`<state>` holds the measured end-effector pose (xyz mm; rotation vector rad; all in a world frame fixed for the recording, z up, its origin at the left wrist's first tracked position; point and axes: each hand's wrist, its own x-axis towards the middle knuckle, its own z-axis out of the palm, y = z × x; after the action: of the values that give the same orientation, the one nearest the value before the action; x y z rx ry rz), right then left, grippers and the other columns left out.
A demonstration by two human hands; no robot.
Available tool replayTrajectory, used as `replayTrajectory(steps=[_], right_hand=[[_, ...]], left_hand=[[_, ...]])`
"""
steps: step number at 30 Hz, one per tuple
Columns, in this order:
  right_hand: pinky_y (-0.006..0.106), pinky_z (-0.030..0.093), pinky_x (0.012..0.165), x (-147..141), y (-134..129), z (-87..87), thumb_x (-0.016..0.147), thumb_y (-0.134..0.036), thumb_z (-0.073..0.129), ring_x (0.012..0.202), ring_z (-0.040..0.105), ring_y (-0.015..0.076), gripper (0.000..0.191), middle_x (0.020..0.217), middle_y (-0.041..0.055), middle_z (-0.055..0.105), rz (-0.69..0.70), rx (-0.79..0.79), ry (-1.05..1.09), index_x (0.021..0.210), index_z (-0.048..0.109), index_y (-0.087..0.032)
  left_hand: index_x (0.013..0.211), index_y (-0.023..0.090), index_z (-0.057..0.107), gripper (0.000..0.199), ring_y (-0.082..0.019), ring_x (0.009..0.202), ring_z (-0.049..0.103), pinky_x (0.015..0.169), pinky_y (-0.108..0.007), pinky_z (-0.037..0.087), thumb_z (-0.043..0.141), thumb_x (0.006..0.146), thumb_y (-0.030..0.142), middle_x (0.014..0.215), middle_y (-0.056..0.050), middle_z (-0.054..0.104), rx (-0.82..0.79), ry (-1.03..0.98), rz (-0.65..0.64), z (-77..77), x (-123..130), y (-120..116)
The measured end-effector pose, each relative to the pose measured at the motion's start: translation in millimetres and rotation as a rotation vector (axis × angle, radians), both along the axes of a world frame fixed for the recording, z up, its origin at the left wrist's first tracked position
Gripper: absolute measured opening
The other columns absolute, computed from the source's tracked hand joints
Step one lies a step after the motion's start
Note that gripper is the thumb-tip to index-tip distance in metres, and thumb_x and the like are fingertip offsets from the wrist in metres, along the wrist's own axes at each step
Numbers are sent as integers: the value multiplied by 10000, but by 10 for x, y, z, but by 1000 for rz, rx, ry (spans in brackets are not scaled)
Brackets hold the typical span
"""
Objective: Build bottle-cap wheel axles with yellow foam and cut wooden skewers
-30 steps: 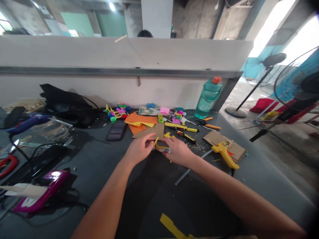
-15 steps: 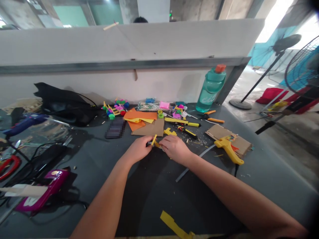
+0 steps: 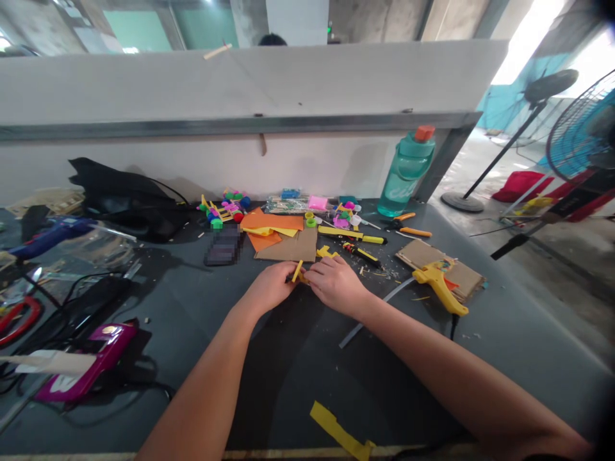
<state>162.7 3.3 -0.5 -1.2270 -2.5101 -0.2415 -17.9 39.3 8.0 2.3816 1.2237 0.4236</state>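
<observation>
In the middle of the table my left hand (image 3: 273,287) is closed around a small yellow piece (image 3: 298,271), thin and stood on edge, perhaps paper or foam. My right hand (image 3: 336,286) meets it from the other side, fingers pinched together at the piece's lower end. The fingers hide most of it, and a small dark part shows by my left fingertips. Just beyond my right hand lie yellow paper scraps (image 3: 327,252). A piece of cardboard (image 3: 293,250) with orange sheets (image 3: 288,222) on it lies beyond both hands. A yellow paper strip (image 3: 339,428) rests near the front edge.
To the right are a yellow glue gun (image 3: 439,285) with a cord, a cutter knife (image 3: 362,255), orange-handled pliers (image 3: 414,231) and a green bottle (image 3: 407,173). A purple device (image 3: 96,358), cables and a blue glue gun (image 3: 52,235) occupy the left. A partition (image 3: 192,89) stands behind.
My hands have drawn slightly closer together around the yellow piece, and less of its lower part shows. The view has shifted a little.
</observation>
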Motion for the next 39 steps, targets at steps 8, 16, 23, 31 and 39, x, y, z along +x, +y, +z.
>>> replayTrajectory(steps=[8, 16, 23, 31, 39], right_hand=[[321, 265, 715, -22, 24, -24, 896, -190, 430, 831, 484, 190, 195, 804, 65, 634, -14, -12, 7, 845, 618, -175], [332, 291, 737, -32, 30, -34, 855, -207, 462, 861, 472, 206, 175, 830, 59, 631, -21, -52, 5, 860, 637, -190], [339, 309, 745, -37, 30, -27, 841, -209, 474, 878, 470, 211, 170, 864, 60, 627, -14, -64, -6, 852, 643, -195], [334, 330, 753, -42, 21, 1, 830, -215, 477, 900, 450, 219, 179, 896, 74, 607, -2, -97, -43, 853, 652, -192], [338, 372, 776, -45, 26, 4, 829, -210, 478, 916, 458, 223, 194, 926, 83, 608, -1, -113, -55, 891, 660, -184]], left_hand=[[1003, 238, 634, 273, -206, 984, 598, 843, -290, 440, 512, 778, 146, 1081, -38, 656, 20, 13, -4, -11, 3, 2], [1031, 246, 626, 294, -199, 977, 599, 821, -277, 439, 509, 783, 139, 1045, -33, 664, 60, 0, -24, -43, -9, 8], [1027, 242, 627, 295, -207, 977, 601, 817, -286, 444, 511, 779, 134, 1070, -38, 658, 65, 7, -34, -48, -10, 18], [1006, 230, 623, 287, -203, 995, 596, 835, -279, 439, 498, 775, 116, 1073, -38, 657, 69, 26, -39, -55, -17, 17], [994, 223, 617, 267, -208, 986, 596, 834, -294, 443, 503, 775, 122, 1078, -42, 652, 104, 27, -59, -84, -26, 31]])
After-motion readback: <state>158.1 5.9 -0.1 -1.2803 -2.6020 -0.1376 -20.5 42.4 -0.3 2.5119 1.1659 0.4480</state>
